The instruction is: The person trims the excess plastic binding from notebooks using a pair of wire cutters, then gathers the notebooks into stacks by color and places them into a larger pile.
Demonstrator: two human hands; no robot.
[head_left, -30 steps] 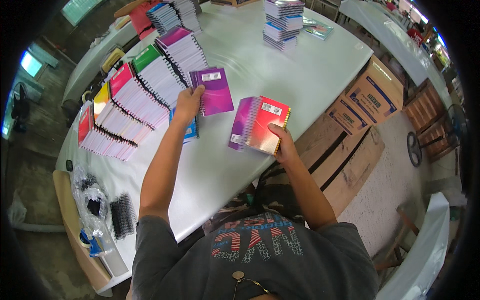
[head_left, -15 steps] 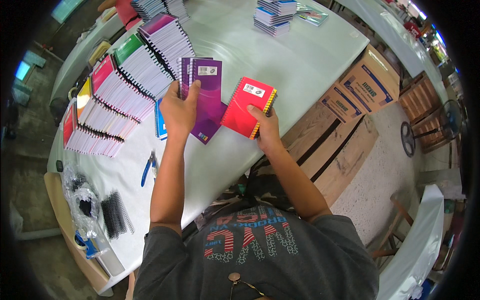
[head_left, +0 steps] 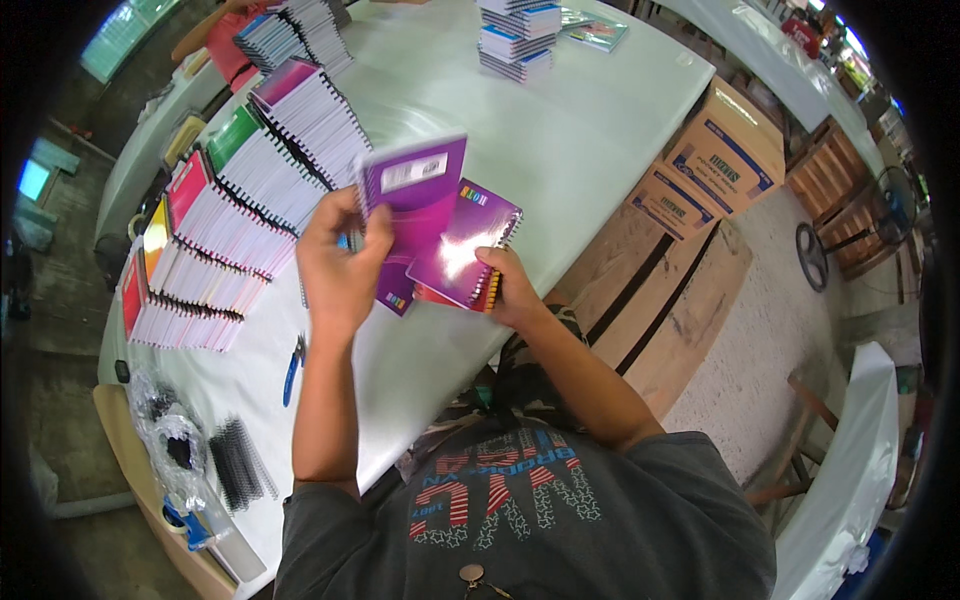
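Observation:
My left hand (head_left: 340,255) is closed on a purple spiral notebook (head_left: 440,165) with a white label, holding it tilted above the table and slightly blurred. Between the thumb and fingers of my right hand (head_left: 512,288) is a small stack. Its top is another purple spiral notebook (head_left: 480,215), glossy with glare, and the edge of a red notebook (head_left: 432,298) shows beneath. Under both hands, a further purple notebook (head_left: 396,296) lies on the pale-covered table, mostly covered from view. A sliver of blue (head_left: 343,241) peeks out behind my left hand.
Fanned rows of spiral notebooks (head_left: 225,240) line the table's left. Blue-handled pliers (head_left: 292,372), black binding coils (head_left: 240,465) and clear plastic wrap (head_left: 165,415) lie nearer. A notebook stack (head_left: 518,45) stands far back. Cartons (head_left: 725,150) rest on wooden planks (head_left: 670,310) at right. A person's arm (head_left: 200,30) shows far left.
A purple notebook now lies over the red one in my right hand. My left hand has shifted slightly left and lower, its purple notebook tilting toward the right. My right hand has moved a little left.

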